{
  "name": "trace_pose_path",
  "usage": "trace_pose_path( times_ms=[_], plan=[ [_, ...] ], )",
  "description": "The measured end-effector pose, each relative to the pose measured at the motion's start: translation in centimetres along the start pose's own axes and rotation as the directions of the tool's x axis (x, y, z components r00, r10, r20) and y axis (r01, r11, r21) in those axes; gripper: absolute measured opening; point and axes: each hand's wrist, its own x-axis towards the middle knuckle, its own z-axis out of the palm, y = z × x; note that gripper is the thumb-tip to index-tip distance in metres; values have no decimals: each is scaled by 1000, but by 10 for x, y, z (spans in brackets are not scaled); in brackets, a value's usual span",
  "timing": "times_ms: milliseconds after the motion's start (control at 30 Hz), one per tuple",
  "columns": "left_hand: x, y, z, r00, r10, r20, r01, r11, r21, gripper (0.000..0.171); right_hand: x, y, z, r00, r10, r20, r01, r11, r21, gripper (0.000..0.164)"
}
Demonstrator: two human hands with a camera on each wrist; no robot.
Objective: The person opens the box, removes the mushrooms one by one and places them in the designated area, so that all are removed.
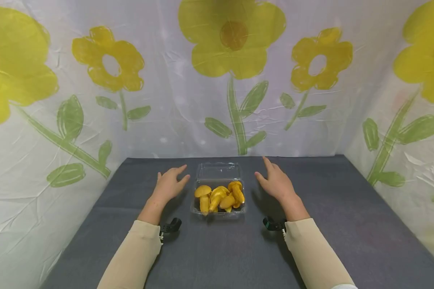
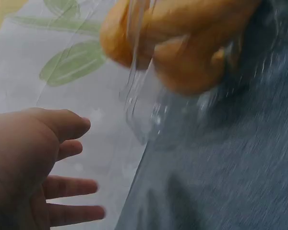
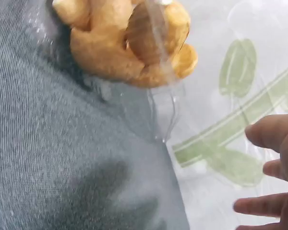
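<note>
A clear plastic clamshell box point(image 1: 192, 208) sits mid-table with its lid point(image 1: 218, 171) raised at the back. Several yellow-brown mushrooms point(image 1: 220, 198) fill its base; they appear large and blurred in both wrist views. To the left of the box, my left hand point(image 1: 168, 185) is held apart from it, fingers extended and holding nothing. My right hand point(image 1: 276, 182) mirrors it on the right side, fingers spread and pointing forward, also free of the box. In the left wrist view the left fingers point(image 2: 74, 186) are separated and relaxed.
The dark grey tabletop point(image 1: 217, 257) runs back to a pale curtain point(image 1: 166, 80) printed with yellow flowers, which also closes in both sides. A black wrist strap point(image 1: 171, 225) shows at the left sleeve, and another black strap point(image 1: 273, 224) at the right.
</note>
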Motion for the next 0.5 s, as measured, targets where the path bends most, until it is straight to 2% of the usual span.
trace_pose_path(
  times_ms=[100,233,400,500],
  plan=[
    [1,3,4,998,0,55,9,987,-162,56,-1,-5,-1,999,0,44,-2,999,39,78],
    [3,6,7,993,-16,116,55,936,-347,55,-2,-9,0,998,-23,61,18,997,73,77],
    [4,7,12,984,-43,174,119,884,-452,53,-3,-15,4,993,-81,84,68,986,154,74],
    [4,7,16,980,-38,194,125,877,-464,52,-4,-20,6,989,-111,101,90,977,192,72]
  ],
)
